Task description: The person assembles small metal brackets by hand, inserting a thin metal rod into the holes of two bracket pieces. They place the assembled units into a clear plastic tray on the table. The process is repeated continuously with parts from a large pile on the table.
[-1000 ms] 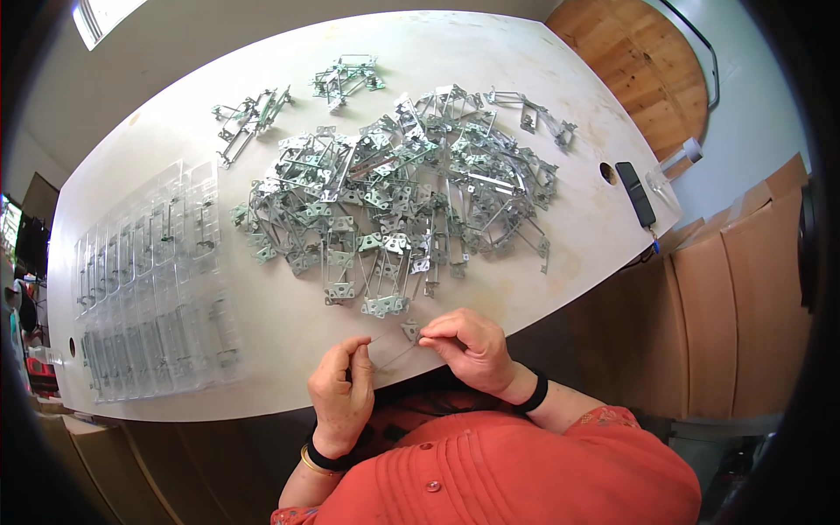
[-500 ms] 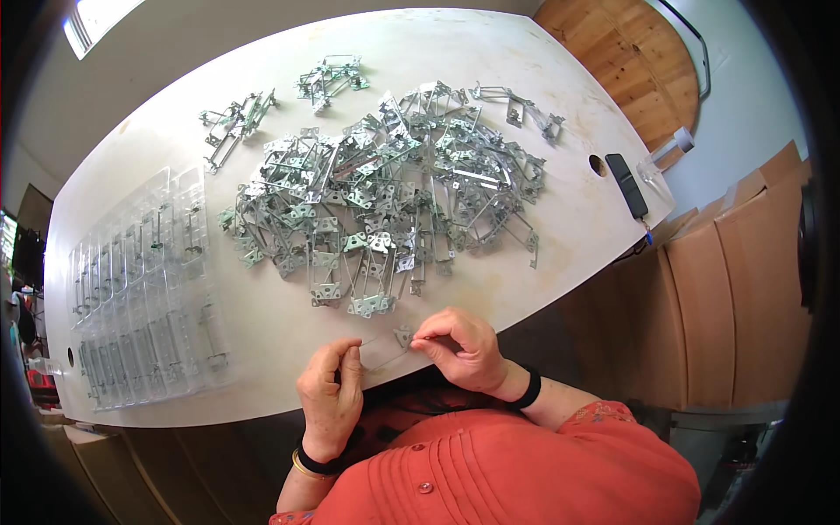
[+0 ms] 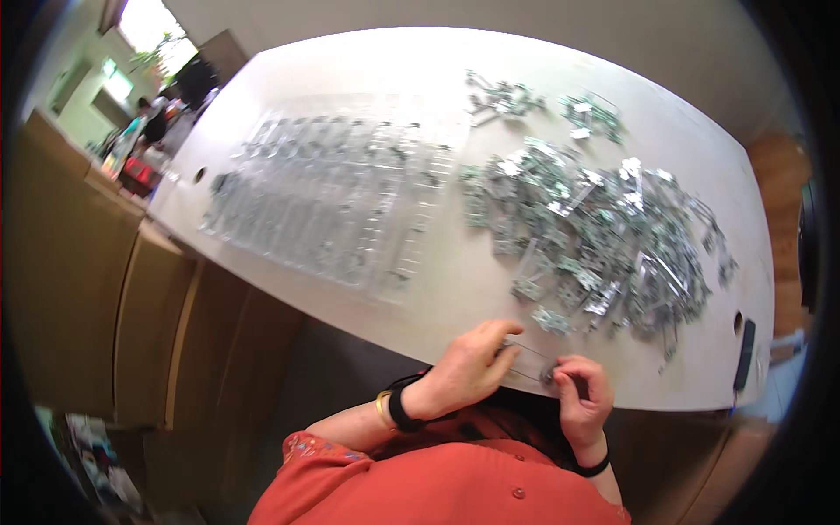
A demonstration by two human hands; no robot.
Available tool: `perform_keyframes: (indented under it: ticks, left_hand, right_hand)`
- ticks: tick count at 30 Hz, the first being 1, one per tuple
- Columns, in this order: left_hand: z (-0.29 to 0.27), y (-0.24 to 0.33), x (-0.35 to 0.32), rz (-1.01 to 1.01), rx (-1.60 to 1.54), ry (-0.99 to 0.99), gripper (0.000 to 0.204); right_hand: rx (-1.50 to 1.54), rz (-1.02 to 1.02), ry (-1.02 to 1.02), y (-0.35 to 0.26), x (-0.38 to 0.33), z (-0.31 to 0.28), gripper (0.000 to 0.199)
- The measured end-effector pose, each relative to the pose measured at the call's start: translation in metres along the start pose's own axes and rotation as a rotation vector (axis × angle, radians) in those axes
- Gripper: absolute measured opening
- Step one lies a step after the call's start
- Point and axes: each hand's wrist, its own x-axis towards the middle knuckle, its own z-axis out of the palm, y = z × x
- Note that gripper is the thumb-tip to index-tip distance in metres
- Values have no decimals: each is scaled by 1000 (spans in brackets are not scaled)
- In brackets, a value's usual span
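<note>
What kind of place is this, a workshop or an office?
Probably a small assembly or packing workroom. A big heap of metal brackets covers the white table, clear plastic trays lie beside it, and both hands work one small metal part.

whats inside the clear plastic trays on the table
The clear plastic trays hold small grey metal parts, lined up in rows of slots. The blur hides how many slots are filled and whether anything lies beneath the trays on the white table.
</note>
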Motion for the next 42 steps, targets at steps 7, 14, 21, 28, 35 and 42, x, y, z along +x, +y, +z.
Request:
perform_keyframes:
  ticks: [7, 14, 21, 28, 35, 42]
  left_hand:
    - [-2, -1, 4, -76, -56, 61, 38]
    - [6, -8, 8, 13, -34, 162, 45]
    - [13, -6, 9, 38, -12, 220, 48]
    - [12, -9, 9, 56, 16, 243, 37]
    - [3, -9, 9, 77, 108, 205, 24]
    - [9, -8, 7, 153, 227, 229, 23]
  right_hand:
    - [62, 9, -97, 0, -1, 6, 14]
    - [122, 35, -189, -7, 1, 13, 15]
    - [75, -102, -111, -6, 4, 18, 17]
    - [-178, -130, -79, -3, 9, 15, 16]
    - [-148, -43, -64, -1, 5, 14, 14]
    - [-161, -71, -48, 3, 3, 16, 14]
